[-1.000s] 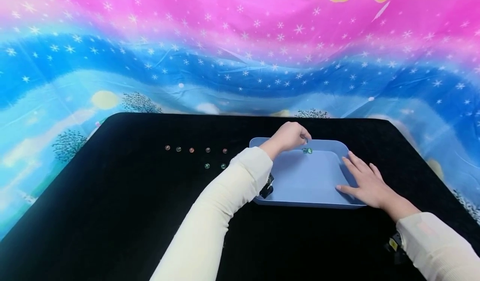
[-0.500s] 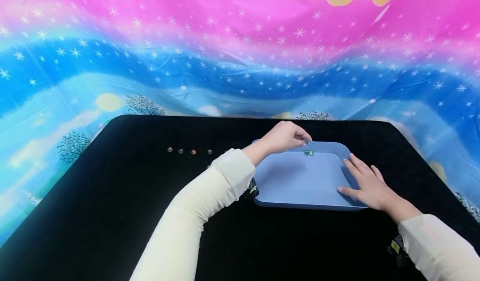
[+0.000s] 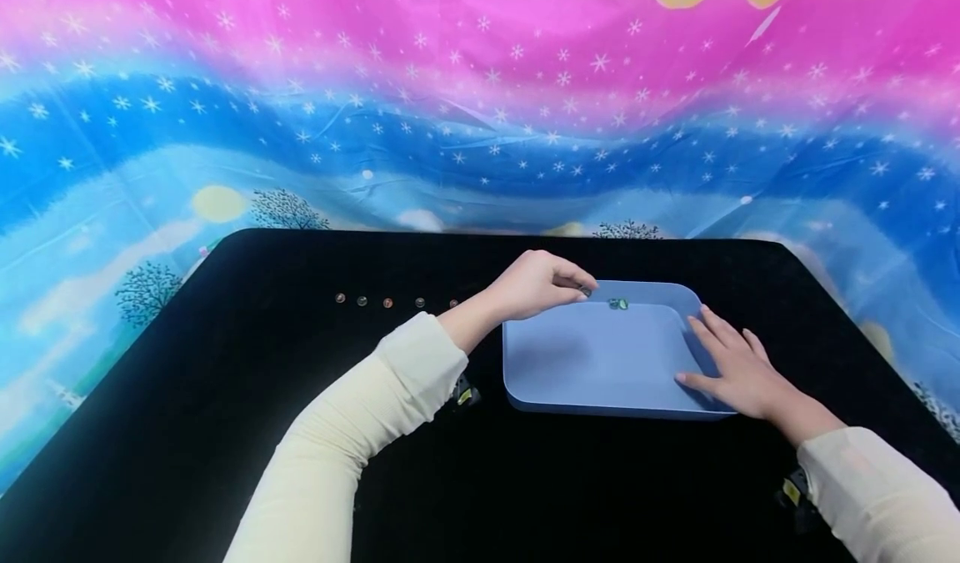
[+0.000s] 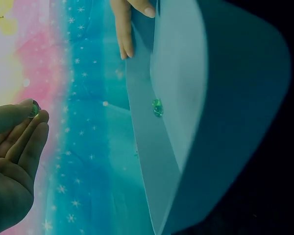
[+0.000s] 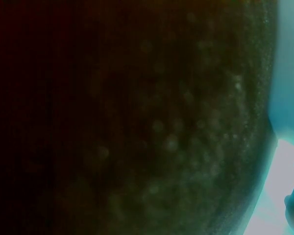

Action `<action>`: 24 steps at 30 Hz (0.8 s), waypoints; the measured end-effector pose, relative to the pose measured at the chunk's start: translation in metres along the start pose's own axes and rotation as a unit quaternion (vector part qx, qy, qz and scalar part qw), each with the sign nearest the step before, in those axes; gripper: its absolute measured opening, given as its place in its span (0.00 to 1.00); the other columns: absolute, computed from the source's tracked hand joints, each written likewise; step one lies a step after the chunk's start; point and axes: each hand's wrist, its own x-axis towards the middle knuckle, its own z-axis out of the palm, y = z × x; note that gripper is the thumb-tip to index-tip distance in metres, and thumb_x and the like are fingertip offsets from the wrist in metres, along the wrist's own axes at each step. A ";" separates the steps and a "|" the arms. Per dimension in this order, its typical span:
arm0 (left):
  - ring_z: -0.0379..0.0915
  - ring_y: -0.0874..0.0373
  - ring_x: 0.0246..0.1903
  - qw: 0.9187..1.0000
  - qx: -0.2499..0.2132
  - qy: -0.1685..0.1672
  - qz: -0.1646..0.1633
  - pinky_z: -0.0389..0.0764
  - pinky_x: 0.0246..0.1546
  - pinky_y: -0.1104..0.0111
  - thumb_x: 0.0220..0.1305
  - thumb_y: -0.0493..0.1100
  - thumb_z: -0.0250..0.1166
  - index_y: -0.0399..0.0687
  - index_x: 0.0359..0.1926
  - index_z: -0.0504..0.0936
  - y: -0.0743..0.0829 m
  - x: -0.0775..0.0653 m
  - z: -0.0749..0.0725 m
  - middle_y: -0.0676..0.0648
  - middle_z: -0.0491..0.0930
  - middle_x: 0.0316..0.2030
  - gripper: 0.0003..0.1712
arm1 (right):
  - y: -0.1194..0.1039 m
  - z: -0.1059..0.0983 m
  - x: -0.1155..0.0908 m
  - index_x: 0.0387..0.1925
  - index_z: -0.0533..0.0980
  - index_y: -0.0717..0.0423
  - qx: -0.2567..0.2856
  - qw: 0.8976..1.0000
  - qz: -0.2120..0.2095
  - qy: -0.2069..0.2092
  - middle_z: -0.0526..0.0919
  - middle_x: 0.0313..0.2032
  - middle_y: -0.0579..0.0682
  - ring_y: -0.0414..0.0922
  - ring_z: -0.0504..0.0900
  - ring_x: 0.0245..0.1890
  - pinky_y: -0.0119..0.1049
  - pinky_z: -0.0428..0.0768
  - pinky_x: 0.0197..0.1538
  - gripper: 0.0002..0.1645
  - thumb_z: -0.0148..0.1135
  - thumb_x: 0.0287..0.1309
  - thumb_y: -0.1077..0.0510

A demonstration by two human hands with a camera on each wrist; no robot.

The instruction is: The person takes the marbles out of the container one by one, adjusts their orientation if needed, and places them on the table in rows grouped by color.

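My left hand (image 3: 532, 286) pinches a clear greenish glass marble (image 4: 35, 108) between thumb and fingertips, above the far left part of a blue tray (image 3: 585, 408). Inside the tray, green marbles (image 3: 618, 304) lie close together by the far wall; the left wrist view shows them as a green clump (image 4: 158, 107). At the tray's right side, my right hand (image 3: 731, 367) rests on the rim with its fingers spread. The right wrist view is mostly dark and blurred.
A row of several marbles (image 3: 387, 303) lies on the black tabletop (image 3: 225, 396) left of the tray. My left forearm (image 3: 360, 404) passes over the table in front of the row. A colourful patterned cloth (image 3: 450, 129) hangs behind the table.
My left hand has moved left across the tray's far side, carrying the marble. Its sleeve now hides the marbles of the nearer row. My right hand has stayed on the rim.
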 end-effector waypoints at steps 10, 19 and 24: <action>0.73 0.71 0.37 0.997 -0.060 0.020 -0.037 0.73 0.36 0.77 0.57 0.40 0.58 0.51 0.43 0.80 -0.013 -0.029 -0.009 0.56 0.78 0.39 0.12 | -0.001 -0.003 0.001 0.63 0.43 0.66 0.002 1.000 0.000 -0.005 0.33 0.63 0.65 0.63 0.38 0.61 0.63 0.31 0.53 0.56 0.51 0.48 0.33; 0.74 0.68 0.37 0.996 -0.067 0.042 -0.052 0.73 0.36 0.76 0.56 0.38 0.59 0.49 0.42 0.80 -0.022 -0.051 -0.017 0.53 0.79 0.38 0.11 | 0.000 -0.002 0.002 0.63 0.42 0.66 0.007 1.000 0.000 -0.010 0.32 0.63 0.64 0.62 0.37 0.61 0.62 0.31 0.53 0.56 0.51 0.48 0.33; 0.74 0.66 0.37 0.994 -0.072 0.059 -0.057 0.73 0.38 0.74 0.56 0.38 0.59 0.47 0.41 0.80 -0.032 -0.064 -0.023 0.52 0.79 0.38 0.11 | 0.000 -0.002 0.001 0.63 0.42 0.66 0.012 1.000 -0.002 -0.012 0.32 0.63 0.64 0.62 0.36 0.61 0.62 0.30 0.53 0.55 0.51 0.49 0.34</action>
